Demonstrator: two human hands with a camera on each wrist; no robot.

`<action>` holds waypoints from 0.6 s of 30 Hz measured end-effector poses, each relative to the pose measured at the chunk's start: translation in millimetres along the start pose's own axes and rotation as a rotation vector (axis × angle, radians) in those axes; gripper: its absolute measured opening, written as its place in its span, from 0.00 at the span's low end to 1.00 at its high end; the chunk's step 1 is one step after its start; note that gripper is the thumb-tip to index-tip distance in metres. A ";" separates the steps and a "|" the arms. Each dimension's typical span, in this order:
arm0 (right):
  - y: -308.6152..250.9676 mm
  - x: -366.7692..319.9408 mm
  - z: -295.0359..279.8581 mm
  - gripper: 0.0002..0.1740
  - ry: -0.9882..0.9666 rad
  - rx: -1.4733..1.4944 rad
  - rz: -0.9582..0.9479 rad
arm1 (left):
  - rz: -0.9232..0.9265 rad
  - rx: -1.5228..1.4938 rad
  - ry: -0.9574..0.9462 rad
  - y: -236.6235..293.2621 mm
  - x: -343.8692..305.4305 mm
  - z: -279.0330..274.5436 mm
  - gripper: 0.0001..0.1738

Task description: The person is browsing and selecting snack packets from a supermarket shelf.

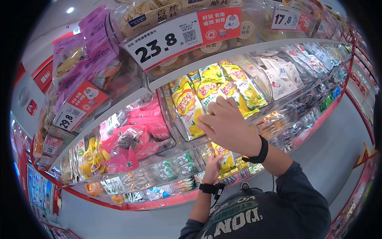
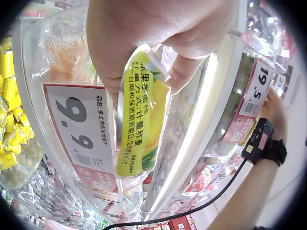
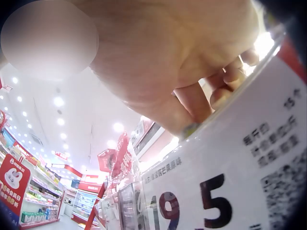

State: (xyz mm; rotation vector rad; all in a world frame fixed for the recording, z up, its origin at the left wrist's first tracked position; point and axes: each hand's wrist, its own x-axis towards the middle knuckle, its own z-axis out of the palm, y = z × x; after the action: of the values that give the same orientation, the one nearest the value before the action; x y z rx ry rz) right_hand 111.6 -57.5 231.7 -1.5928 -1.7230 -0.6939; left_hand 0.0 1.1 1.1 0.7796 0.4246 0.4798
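My left hand (image 1: 213, 167) pinches the top of a yellow packet of dried mango (image 2: 141, 115), held below and in front of a shelf bin. The packet hangs down from the thumb and fingers, its yellow printed label facing the left wrist camera. My right hand (image 1: 229, 125) is over the bin of similar yellow mango packets (image 1: 187, 101), its thumb spread from the bent fingers. In the right wrist view, the fingers (image 3: 220, 98) reach behind a 19.5 price tag (image 3: 216, 201), which hides part of them. No packet shows between them.
A clear bin of pink packets (image 1: 137, 133) adjoins on the left, and white packets (image 1: 280, 71) lie to the right. Above juts a shelf with a large 23.8 price tag (image 1: 167, 42). Lower bins carry a 9.9 tag (image 2: 79, 129). A black cable (image 2: 211, 203) runs between the wrists.
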 end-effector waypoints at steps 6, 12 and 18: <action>-0.2 -13.2 -5.4 0.16 -0.090 -0.054 -0.011 | 0.014 -0.013 0.004 -2.4 0.5 -1.3 0.21; -3.4 -17.0 -20.1 0.19 0.009 0.178 -0.012 | 0.044 0.008 0.070 1.2 -3.3 3.9 0.19; 14.3 -82.5 -39.5 0.07 -0.106 0.740 -0.082 | 0.070 -0.066 0.076 -0.8 -5.0 6.2 0.18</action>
State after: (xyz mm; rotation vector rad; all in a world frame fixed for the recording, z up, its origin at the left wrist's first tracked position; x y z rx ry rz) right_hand 132.3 -138.3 191.4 -1.0522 -1.8296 0.0223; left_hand -0.6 -5.7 5.3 0.7158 0.4510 0.5881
